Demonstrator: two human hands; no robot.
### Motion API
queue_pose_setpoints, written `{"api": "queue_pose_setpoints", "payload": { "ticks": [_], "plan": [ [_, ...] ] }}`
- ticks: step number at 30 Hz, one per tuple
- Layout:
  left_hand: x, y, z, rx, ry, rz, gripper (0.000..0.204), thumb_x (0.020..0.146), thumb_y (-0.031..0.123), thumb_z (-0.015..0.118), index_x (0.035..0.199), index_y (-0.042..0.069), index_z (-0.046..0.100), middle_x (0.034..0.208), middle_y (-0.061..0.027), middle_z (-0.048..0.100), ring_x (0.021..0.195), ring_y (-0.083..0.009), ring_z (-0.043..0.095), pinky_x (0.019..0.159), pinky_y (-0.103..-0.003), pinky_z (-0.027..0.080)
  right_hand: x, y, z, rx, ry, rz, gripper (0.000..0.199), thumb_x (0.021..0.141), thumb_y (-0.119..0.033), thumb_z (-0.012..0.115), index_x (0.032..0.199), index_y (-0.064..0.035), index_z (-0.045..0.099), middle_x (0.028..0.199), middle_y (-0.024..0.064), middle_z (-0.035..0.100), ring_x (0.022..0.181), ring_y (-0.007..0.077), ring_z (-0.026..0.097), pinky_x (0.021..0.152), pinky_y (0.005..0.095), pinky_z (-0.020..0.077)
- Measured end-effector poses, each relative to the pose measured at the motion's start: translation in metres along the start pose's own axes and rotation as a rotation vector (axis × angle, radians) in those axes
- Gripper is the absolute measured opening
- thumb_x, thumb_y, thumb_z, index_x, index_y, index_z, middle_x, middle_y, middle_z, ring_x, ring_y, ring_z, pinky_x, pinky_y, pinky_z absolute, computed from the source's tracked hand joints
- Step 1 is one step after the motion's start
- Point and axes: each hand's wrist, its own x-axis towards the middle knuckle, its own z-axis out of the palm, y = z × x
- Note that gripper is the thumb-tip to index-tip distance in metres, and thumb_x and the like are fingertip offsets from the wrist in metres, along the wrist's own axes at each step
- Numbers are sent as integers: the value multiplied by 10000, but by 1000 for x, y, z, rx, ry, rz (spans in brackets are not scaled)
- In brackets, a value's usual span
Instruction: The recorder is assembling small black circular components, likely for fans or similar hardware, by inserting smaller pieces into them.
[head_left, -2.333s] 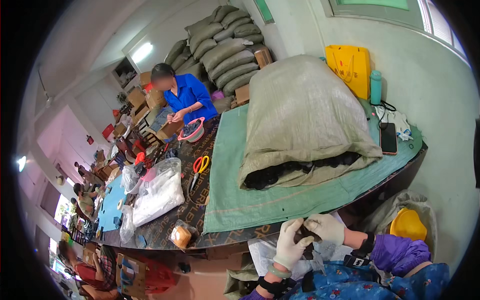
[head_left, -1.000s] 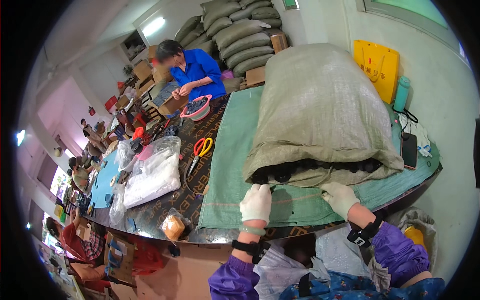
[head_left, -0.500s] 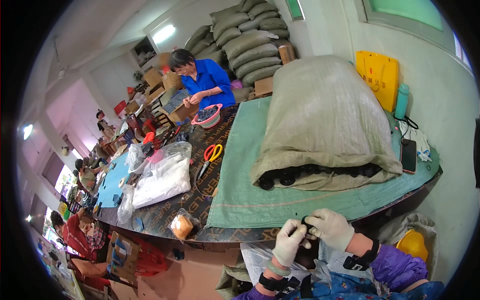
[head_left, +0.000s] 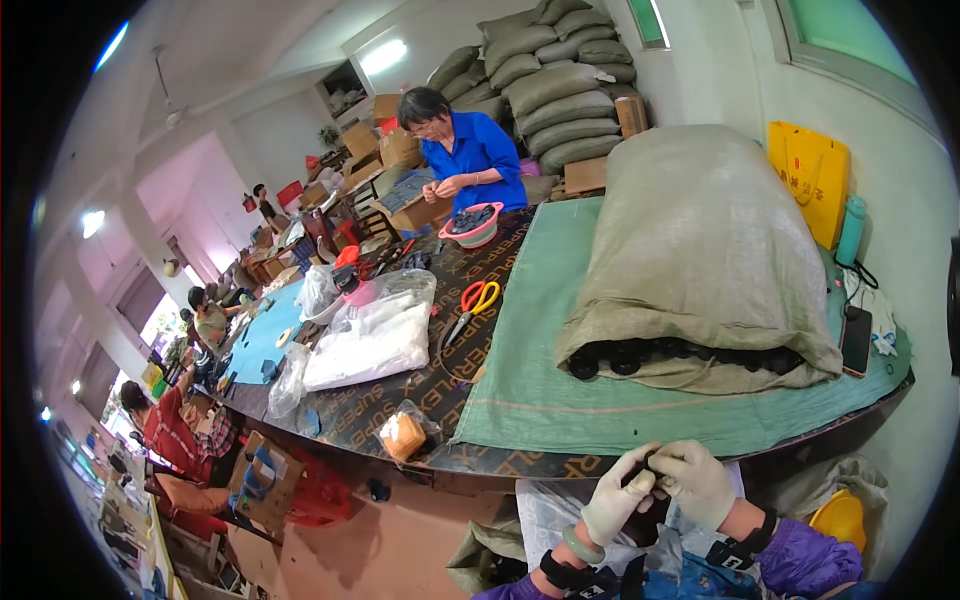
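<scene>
Both my hands wear white gloves and meet just off the table's near edge, at the lower right. My left hand (head_left: 614, 503) pinches a small black piece (head_left: 650, 463) between thumb and fingers. My right hand (head_left: 697, 487) closes on the same piece from the other side, its fingers curled. Most of the piece is covered by the gloves, so its exact kind cannot be made out. Beyond my hands lies a large, full woven sack (head_left: 710, 240). Black round pieces (head_left: 625, 362) show in its open mouth, which faces me.
A green cloth (head_left: 530, 385) lies under the sack. Leftward on the table are red-and-yellow-handled scissors (head_left: 470, 310), a white plastic-wrapped bundle (head_left: 370, 350) and wrapped bread (head_left: 403, 436). Across it, a co-worker in blue (head_left: 480, 155) handles something small above a pink basin (head_left: 472, 236). A phone (head_left: 855, 340) lies right.
The view has swung left, so the scene sits farther right. My right hand's fingers have drawn down and curled closer to my left hand. The black piece stays between them.
</scene>
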Motion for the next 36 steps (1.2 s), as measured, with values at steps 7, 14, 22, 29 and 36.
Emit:
{"api": "queue_pose_setpoints", "payload": {
  "ticks": [7, 14, 22, 29, 36],
  "plan": [
    [2, -3, 9, 755, 157, 594, 573, 822, 254, 695, 1293, 20, 468, 1071, -133, 566, 926, -255, 573, 810, -317, 477, -2, 17, 0, 506, -108, 389, 248, 833, -184, 604, 1047, -59, 594, 922, 128, 597, 796, 284, 585, 732, 354, 483],
    [-3, 1, 3, 132, 1, 206, 557, 853, 270, 678, 1294, 11, 456, 1009, -48, 550, 835, -140, 537, 763, -269, 460, 1, 8, 2, -31, -28, -56, 220, 887, -258, 564, 958, -52, 598, 812, 121, 606, 746, 292, 589, 643, 364, 489],
    [4, -6, 3, 194, 53, 269, 565, 846, 296, 686, 1290, 26, 464, 993, -54, 564, 828, -129, 544, 765, -261, 449, -11, 17, 21, -58, 191, -43, 469, 931, -482, 479, 969, -24, 575, 738, 120, 609, 669, 267, 627, 609, 356, 489],
    [3, -2, 11, -290, -23, -43, 556, 835, 270, 703, 1267, -1, 480, 993, -41, 533, 794, -117, 536, 649, -235, 467, -15, 17, 18, 49, 149, 126, 334, 928, -372, 501, 1041, -65, 563, 867, 147, 644, 810, 330, 642, 684, 391, 507],
    [21, 14, -29, -149, -28, -32, 556, 878, 360, 625, 1306, 70, 421, 1051, -103, 584, 938, -228, 588, 764, -293, 509, 24, 48, -31, -114, -84, 430, 190, 890, -255, 536, 972, -95, 598, 890, 125, 639, 811, 341, 621, 697, 428, 500]
  ]
}}
